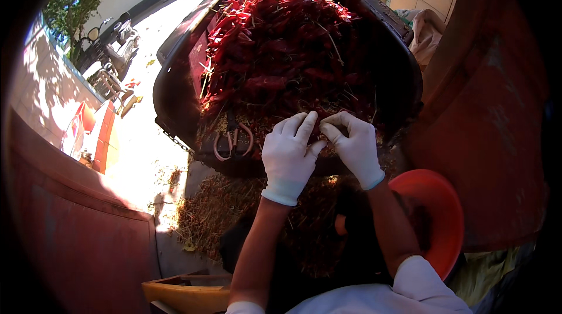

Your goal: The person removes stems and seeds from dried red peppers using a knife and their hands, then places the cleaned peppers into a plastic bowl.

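Note:
A heap of dried red chilies (275,50) fills the dark metal cart bed (175,88) in front of me. Both my hands wear white gloves and meet at the bed's near edge. My left hand (288,153) has its fingers bent forward, with the thumb toward the right hand. Thumb and forefinger of my right hand (354,144) are pinched together. A dark red piece, seemingly a chili, shows between the two hands, mostly hidden by the fingers. A pair of scissors (233,143) with reddish looped handles lies left of my left hand, among seeds and bits.
An orange-red basin (439,214) stands by my right forearm. Stalks and scraps (205,214) litter the ground below the cart. A yellowish wooden stool-like piece (187,295) is at lower left. Red metal panels (70,238) rise on both sides. A motorbike (114,50) stands far left.

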The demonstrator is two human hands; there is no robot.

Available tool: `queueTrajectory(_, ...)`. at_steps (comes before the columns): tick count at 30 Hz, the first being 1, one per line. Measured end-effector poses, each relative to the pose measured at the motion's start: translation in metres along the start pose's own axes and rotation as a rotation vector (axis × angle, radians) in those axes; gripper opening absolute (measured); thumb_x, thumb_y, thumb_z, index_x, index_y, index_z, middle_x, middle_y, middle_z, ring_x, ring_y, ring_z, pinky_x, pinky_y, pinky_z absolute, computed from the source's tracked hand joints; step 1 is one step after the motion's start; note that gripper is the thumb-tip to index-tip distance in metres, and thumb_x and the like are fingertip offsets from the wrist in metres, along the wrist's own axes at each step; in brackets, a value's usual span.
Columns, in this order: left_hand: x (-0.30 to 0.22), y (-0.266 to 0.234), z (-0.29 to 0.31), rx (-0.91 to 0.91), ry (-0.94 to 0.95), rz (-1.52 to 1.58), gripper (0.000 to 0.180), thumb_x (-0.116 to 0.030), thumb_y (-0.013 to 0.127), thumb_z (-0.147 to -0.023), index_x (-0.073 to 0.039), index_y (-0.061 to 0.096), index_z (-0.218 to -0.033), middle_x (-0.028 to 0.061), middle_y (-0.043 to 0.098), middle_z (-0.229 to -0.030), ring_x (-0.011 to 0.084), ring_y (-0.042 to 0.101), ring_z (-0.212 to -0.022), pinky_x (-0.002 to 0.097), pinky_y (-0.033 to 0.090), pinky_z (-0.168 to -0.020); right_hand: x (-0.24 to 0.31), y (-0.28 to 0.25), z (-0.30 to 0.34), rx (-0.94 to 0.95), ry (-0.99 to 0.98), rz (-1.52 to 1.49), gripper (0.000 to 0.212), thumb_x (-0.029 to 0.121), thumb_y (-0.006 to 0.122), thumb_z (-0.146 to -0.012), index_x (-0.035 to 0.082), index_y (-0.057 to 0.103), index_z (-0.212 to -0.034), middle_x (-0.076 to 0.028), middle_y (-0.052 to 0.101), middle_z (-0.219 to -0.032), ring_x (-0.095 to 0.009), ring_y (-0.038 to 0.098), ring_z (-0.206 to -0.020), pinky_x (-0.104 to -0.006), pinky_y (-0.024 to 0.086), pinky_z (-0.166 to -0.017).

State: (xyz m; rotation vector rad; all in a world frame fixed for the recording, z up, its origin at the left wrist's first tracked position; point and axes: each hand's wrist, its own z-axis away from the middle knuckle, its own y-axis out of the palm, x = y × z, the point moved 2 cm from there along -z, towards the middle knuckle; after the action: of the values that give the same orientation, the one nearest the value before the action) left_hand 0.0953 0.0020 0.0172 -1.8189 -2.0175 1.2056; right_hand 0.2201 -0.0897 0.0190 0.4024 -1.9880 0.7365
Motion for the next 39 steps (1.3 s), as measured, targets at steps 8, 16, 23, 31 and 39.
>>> queueTrajectory(8, 0.006, -0.008, 0.002, 0.244, -0.243, 0.422, 0.047, -0.026, 0.075, -0.085, -0.007, 0.064, -0.126, 0.0078, 0.068, -0.112, 0.0246, 0.067, -0.097, 0.0354, 0.053, -0.084, 0.008, -0.004, 0.004, 0.154, 0.198, -0.318, 0.015, 0.009, 0.072, -0.086, -0.001, 0.073, -0.097, -0.009, 0.074, -0.085, -0.016, 0.07, -0.074, -0.0268, 0.054, -0.067)
queueTrajectory(16, 0.03, -0.002, 0.008, 0.304, -0.311, 0.756, 0.047, -0.02, 0.072, -0.089, -0.001, 0.061, -0.13, 0.0093, 0.068, -0.118, 0.016, 0.064, -0.107, 0.0308, 0.051, -0.092, 0.009, -0.003, 0.003, 0.184, -0.206, -0.072, 0.014, 0.006, 0.073, -0.085, 0.001, 0.074, -0.098, -0.01, 0.073, -0.089, -0.018, 0.071, -0.079, -0.0287, 0.056, -0.07)
queueTrajectory(23, 0.029, -0.004, 0.008, 0.302, -0.424, 0.622, 0.037, -0.015, 0.075, -0.085, 0.005, 0.066, -0.115, 0.006, 0.073, -0.097, 0.0137, 0.068, -0.089, 0.0288, 0.054, -0.08, 0.009, 0.003, 0.008, 0.126, -0.26, 0.039, 0.016, 0.008, 0.074, -0.083, 0.003, 0.075, -0.099, -0.012, 0.073, -0.09, -0.023, 0.072, -0.079, -0.0304, 0.057, -0.071)
queueTrajectory(31, 0.019, -0.005, 0.011, 0.085, -0.326, 0.645, 0.019, -0.003, 0.076, -0.081, 0.005, 0.07, -0.098, 0.0069, 0.073, -0.093, 0.0117, 0.067, -0.087, 0.0272, 0.053, -0.08, 0.006, 0.006, 0.009, 0.184, 0.338, -0.577, 0.019, 0.019, 0.068, -0.096, 0.004, 0.072, -0.106, -0.001, 0.07, -0.087, -0.008, 0.067, -0.072, -0.0218, 0.053, -0.059)
queueTrajectory(39, 0.009, -0.002, 0.011, -0.035, -0.548, 1.079, 0.016, -0.003, 0.072, -0.089, 0.001, 0.068, -0.103, 0.0019, 0.069, -0.091, 0.0086, 0.063, -0.082, 0.0223, 0.051, -0.077, -0.041, 0.007, -0.004, -0.137, 0.655, -1.182, 0.023, 0.024, 0.065, -0.098, 0.003, 0.067, -0.108, 0.001, 0.064, -0.088, -0.009, 0.063, -0.071, -0.021, 0.05, -0.058)
